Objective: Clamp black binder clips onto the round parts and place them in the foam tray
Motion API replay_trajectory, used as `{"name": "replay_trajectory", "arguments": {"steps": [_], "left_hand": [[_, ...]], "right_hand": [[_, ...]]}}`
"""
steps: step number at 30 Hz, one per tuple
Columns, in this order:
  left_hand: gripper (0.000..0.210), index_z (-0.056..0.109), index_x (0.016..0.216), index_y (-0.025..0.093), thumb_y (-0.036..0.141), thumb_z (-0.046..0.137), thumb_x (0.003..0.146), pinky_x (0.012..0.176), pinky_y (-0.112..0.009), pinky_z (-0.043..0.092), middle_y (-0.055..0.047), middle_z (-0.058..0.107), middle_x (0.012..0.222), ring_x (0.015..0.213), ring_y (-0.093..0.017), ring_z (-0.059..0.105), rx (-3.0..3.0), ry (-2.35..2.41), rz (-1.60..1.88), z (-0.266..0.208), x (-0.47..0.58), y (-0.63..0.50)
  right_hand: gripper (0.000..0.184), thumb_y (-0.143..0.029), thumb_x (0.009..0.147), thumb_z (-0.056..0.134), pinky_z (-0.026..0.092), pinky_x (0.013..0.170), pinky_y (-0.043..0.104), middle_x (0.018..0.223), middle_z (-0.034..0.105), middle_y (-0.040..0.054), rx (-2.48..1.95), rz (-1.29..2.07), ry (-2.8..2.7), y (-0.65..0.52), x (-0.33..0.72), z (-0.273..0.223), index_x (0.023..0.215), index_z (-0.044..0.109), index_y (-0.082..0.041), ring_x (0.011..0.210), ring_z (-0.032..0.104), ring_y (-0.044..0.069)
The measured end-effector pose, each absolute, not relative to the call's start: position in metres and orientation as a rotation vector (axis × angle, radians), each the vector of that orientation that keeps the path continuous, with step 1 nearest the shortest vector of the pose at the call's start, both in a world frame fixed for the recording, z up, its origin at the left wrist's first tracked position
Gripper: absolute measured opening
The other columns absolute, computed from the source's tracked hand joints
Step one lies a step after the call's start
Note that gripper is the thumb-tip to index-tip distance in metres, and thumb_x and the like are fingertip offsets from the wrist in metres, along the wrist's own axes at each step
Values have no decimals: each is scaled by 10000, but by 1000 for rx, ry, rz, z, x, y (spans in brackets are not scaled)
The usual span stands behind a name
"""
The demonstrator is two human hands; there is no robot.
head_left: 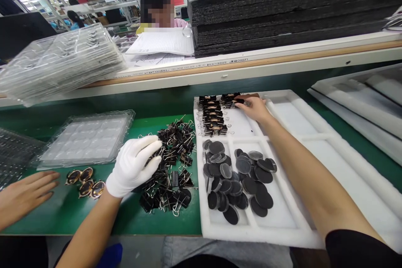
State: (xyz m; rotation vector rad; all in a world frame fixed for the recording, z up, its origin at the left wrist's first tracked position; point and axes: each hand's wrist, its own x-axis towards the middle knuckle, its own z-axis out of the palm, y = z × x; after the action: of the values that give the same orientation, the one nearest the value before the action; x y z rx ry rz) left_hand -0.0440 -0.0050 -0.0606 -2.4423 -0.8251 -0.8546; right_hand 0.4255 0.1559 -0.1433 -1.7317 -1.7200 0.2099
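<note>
My left hand (135,165), in a white glove, is half curled at the edge of a pile of black binder clips (169,155). Its thumb and fingers are apart, with nothing visible between them. At the far end of a white foam tray (204,224), bare fingers of my right hand (253,106) close on a black binder clip (240,102). Beside it stands a row of clipped pieces (213,119) with small tan parts between the clips. Round dark lenses (230,180) lie in the tray's two near compartments.
Left of my gloved hand are tortoiseshell sunglasses (84,182) and another person's hand (29,194). A clear plastic tray (88,136) lies behind them. Stacked clear trays (59,60), papers (163,42) and black foam slabs (282,12) occupy the ledge; a person sits beyond.
</note>
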Motion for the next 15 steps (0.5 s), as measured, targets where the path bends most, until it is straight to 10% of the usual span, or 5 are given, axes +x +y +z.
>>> {"name": "replay_trajectory", "arguments": {"steps": [5, 15], "left_hand": [[378, 626, 1298, 229, 192, 633, 922, 821, -387, 599, -137, 792, 1163, 982, -269, 779, -2435, -809, -864, -58, -42, -3], [299, 660, 1313, 205, 209, 548, 1036, 1042, -460, 581, -72, 720, 1321, 1240, -247, 691, -1908, -1340, -1191, -58, -120, -39]], "right_hand": [[511, -502, 822, 774, 321, 1085, 602, 1392, 622, 242, -1850, 64, -1602, 150, 420, -143, 1230, 735, -197, 1324, 476, 460], [596, -838, 889, 434, 328, 911, 603, 1001, 692, 266, -1681, 5, -1843, 92, 421, -100, 937, 646, -283, 1051, 586, 432]]}}
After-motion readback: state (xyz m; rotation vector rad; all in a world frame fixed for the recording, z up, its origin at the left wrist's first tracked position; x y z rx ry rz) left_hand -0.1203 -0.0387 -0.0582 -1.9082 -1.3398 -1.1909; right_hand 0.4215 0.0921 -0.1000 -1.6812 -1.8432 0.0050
